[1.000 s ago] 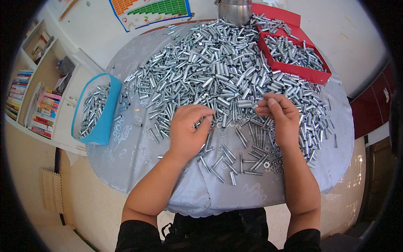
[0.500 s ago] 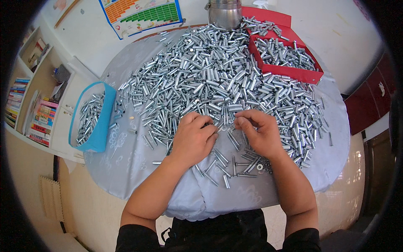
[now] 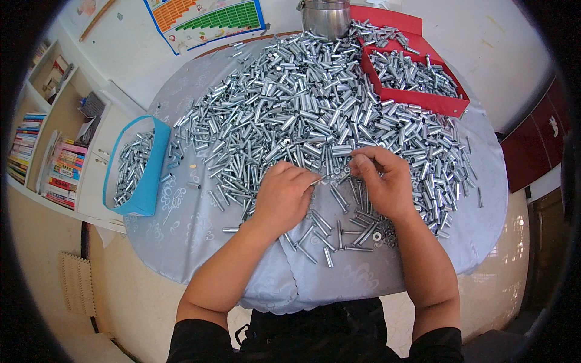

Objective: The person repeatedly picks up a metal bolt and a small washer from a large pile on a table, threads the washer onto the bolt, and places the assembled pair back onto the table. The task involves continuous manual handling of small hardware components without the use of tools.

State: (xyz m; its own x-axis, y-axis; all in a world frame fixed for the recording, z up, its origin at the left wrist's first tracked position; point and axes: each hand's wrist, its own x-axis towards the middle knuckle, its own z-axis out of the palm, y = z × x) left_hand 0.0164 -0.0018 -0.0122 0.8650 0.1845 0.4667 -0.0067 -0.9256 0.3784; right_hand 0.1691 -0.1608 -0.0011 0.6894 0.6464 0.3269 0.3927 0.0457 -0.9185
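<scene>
A large heap of silvery metal bolts and tube-like sleeves point(image 3: 290, 115) covers the table in front of me. At its near edge, my left hand point(image 3: 283, 195) is closed, with the thin end of a metal bolt point(image 3: 316, 181) showing at its fingertips. My right hand point(image 3: 387, 184) is closed in a pinch to the right. One sleeve point(image 3: 341, 150) lies at its fingertips; whether it is gripped I cannot tell. Between and below the hands are small washers point(image 3: 328, 179) and several loose bolts point(image 3: 321, 222).
A blue bin point(image 3: 145, 193) of metal pieces stands at the left. A red box point(image 3: 423, 107) filled with more pieces sits at the back right, near a steel container point(image 3: 327, 21). A pale patterned cloth point(image 3: 200, 242) covers the round table. Bookshelves point(image 3: 60, 145) stand beyond it on the left.
My right hand has raised its fingers slightly, and a sleeve now shows crosswise at their tips. My left fingers have drawn together, with a thin bolt end now visible. The view has shifted slightly.
</scene>
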